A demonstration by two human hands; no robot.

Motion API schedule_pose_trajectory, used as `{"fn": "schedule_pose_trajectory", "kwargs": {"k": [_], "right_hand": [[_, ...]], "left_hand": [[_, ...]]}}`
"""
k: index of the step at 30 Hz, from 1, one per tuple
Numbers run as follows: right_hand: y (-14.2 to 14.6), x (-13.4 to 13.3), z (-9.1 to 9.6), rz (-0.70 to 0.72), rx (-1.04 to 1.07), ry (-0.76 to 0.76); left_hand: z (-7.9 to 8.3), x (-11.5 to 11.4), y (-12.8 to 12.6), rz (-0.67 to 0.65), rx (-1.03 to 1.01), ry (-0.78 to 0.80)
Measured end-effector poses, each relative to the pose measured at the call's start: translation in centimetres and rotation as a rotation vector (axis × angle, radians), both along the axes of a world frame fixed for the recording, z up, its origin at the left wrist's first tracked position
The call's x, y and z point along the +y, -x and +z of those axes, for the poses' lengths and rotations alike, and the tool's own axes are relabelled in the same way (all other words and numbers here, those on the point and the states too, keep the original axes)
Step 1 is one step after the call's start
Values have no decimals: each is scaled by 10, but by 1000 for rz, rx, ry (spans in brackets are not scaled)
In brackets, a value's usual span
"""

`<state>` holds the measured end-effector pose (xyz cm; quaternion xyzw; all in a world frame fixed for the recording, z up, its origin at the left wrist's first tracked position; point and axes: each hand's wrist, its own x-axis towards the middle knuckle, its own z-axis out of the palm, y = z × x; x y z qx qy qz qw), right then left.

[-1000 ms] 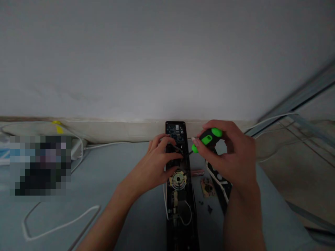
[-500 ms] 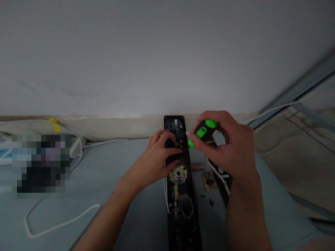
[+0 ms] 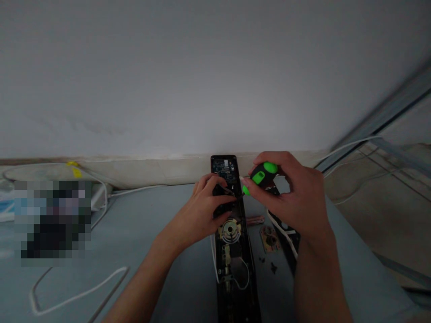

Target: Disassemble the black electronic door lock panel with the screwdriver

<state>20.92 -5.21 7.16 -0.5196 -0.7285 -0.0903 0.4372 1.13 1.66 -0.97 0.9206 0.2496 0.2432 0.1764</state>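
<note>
A long black lock body (image 3: 235, 251) lies open on the grey table, its circuit board (image 3: 225, 169) at the far end and a round brass part (image 3: 230, 229) in the middle. My left hand (image 3: 202, 211) rests on the lock body, fingers curled and pressing on parts near the board. My right hand (image 3: 289, 197) grips a green and black screwdriver (image 3: 261, 176), whose tip points left into the lock just beside my left fingertips.
A small brown plate (image 3: 269, 237), a reddish bar (image 3: 254, 220) and dark screws (image 3: 272, 268) lie right of the lock. A second black panel (image 3: 286, 233) with a white wire sits under my right wrist. White cable (image 3: 77, 294) loops at the left. A wall stands close behind.
The view has shifted slightly; both hands keep their places on the lock, with the screwdriver turned a little in my right fingers.
</note>
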Motion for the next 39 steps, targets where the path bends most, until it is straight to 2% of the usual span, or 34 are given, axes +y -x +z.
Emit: {"fn": "schedule_pose_trajectory", "kwargs": {"k": [11,27,39], "right_hand": [[-3,0,-1,23,51,7],[-3,-1,1,2,13,-10],[0,0,-1,47,6,10]], "left_hand": [[-1,-1,2,-2,-6,10],[-2,2,2,10,-75,47],[0,-1,-1,-17,-25,30]]}}
